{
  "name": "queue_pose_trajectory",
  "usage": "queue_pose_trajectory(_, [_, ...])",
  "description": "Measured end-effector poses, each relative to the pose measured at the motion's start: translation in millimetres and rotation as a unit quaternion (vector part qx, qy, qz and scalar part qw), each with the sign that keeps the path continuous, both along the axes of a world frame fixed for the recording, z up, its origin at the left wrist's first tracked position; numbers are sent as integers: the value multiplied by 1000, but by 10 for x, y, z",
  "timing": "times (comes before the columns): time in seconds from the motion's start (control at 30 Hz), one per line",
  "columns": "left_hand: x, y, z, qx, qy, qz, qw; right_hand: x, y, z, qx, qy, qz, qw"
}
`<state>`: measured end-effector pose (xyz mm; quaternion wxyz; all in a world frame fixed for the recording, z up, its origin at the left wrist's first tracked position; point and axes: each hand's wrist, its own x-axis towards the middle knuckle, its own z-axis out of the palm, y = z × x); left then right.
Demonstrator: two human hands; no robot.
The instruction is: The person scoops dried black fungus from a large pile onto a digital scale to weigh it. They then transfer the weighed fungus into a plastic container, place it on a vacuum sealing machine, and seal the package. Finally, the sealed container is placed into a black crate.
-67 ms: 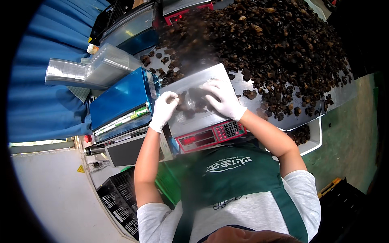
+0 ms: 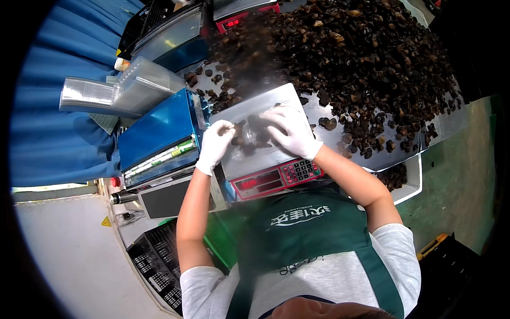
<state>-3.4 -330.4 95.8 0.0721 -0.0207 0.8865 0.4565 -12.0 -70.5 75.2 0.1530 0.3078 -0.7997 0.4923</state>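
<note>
A silver-topped scale with a red keypad front stands before me. Dark brown, blurred pieces, like wood ear mushrooms, lie on its plate between my hands, with clear, shiny plastic around them whose shape I cannot make out. My left hand, in a white glove, is at their left side, thumb and fingertips pinched together; what they hold is hidden. My right hand, also gloved in white, reaches over from the right, its fingers stretched out and thumb apart, fingertips at the dark pieces.
A large heap of dark mushrooms covers the table beyond and to the right. Left of the scale are a blue box-shaped machine and stacked clear plastic containers. Another red scale stands farther back. A white bin is at right.
My right hand's fingers have shifted slightly left over the dark pieces. My left hand stays nearly in place.
</note>
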Motion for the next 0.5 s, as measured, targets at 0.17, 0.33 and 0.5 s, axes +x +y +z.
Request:
queue_pose_trajectory(0.17, [151, 369, 274, 116, -60, -15, 991, 173, -262, 145, -143, -242, 53, 958])
queue_pose_trajectory(0.33, [220, 621, 503, 219, -54, -5, 974, 128, -3, 86, -374, -498, 150, 768])
queue_pose_trajectory(0.5, [155, 584, 376, 265, -38, 0, 963, 342, 618, 82, -407, -530, 132, 732])
